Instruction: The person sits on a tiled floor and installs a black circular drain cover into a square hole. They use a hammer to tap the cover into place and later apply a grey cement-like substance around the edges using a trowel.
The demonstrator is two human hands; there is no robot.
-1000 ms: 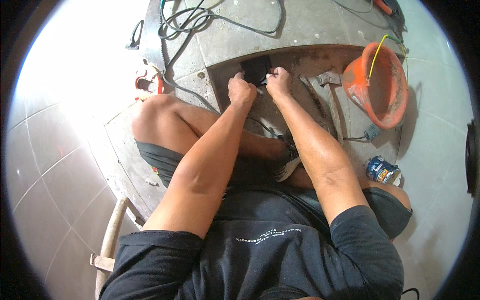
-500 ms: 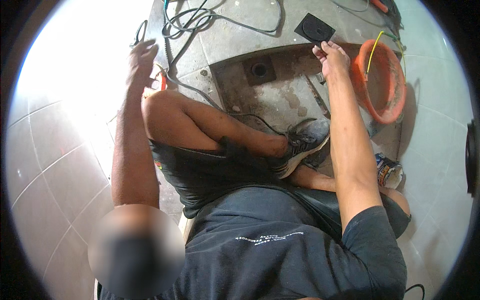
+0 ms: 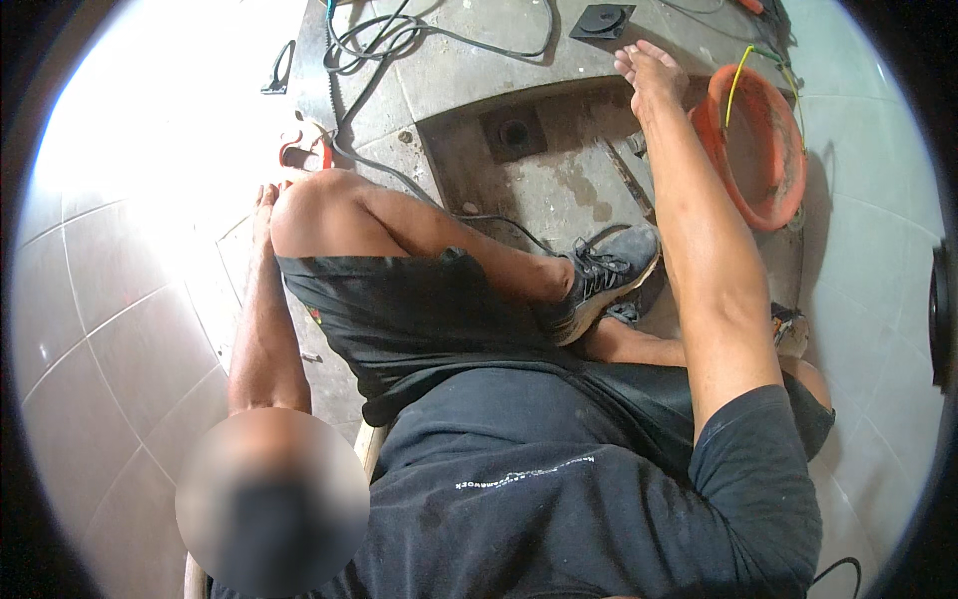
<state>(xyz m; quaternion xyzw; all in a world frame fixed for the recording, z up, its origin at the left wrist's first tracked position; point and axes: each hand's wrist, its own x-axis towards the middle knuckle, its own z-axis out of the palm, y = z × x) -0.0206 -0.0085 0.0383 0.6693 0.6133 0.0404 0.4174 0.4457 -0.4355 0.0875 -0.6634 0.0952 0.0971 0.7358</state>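
Note:
My right hand (image 3: 651,75) is stretched out over the far edge of a recessed floor pit, fingers extended and holding nothing. Just beyond its fingertips lies a black square plate (image 3: 603,22) with a round raised part, apart from the hand. My left hand (image 3: 269,197) is low beside my bent left knee, which partly hides it. Its visible fingers look straight, and nothing shows in them. An orange-and-white tool (image 3: 305,155) lies just past that knee. Further off, a black loop-shaped handle (image 3: 280,70) rests on the floor.
The pit (image 3: 449,150) has a square drain piece (image 3: 514,133) with a round hole and a long thin tool (image 3: 629,182). An orange bucket (image 3: 714,130) stands at its right, with a yellow-green wire (image 3: 737,85). Dark cables (image 3: 374,45) coil at the far left.
My right hand has let go of the black plate, which now lies on the floor. My left hand has drawn back from near the black handle to beside my knee.

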